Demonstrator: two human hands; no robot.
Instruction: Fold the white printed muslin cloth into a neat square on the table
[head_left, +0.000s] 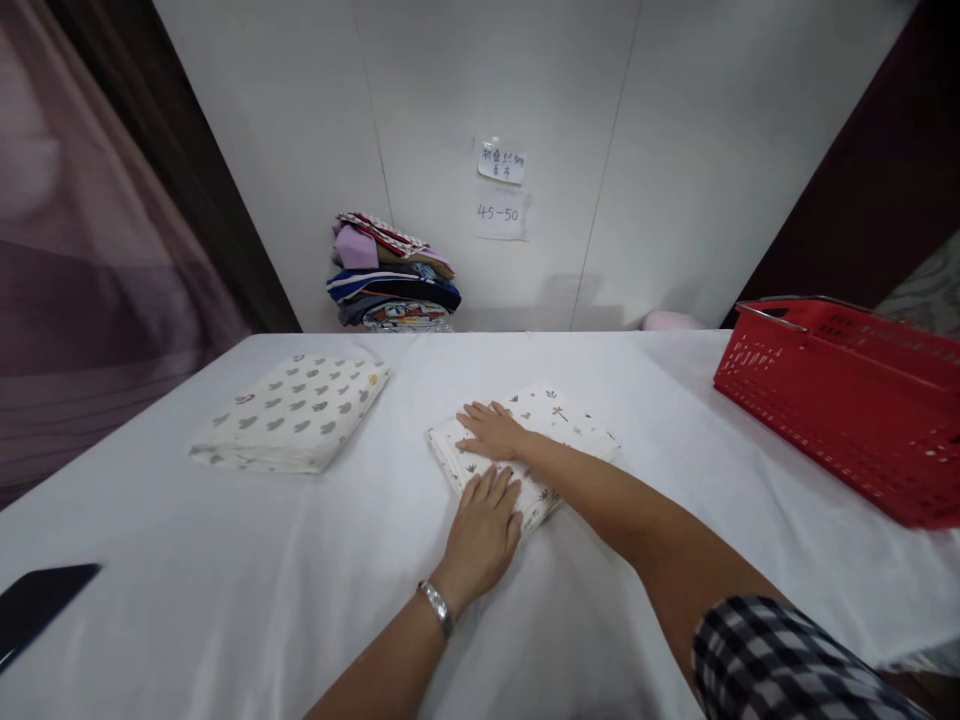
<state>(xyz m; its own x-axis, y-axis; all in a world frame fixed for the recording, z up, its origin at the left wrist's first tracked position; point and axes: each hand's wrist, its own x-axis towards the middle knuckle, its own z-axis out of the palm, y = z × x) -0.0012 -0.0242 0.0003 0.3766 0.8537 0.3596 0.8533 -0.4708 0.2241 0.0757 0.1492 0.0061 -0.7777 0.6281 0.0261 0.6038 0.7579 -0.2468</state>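
A folded white cloth [577, 425] with small plant prints lies at an angle on the white-covered table. My right hand [491, 432] rests flat on its upper left part, fingers spread. Nearer to me, my left hand [484, 530], with a silver bracelet at the wrist, lies on the cloth's near edge with its fingers stretched out. Neither hand grips anything. Part of the cloth is hidden under my hands and right forearm. To the left sits another folded white cloth [292, 410], printed with grey-green shapes, apart from both hands.
A red plastic basket [847, 400] with metal handles stands at the right. Behind the table's far edge is a stack of folded fabrics [394, 275]. A dark flat object [45, 605] lies at the left front. Paper signs [502, 215] are on the wall.
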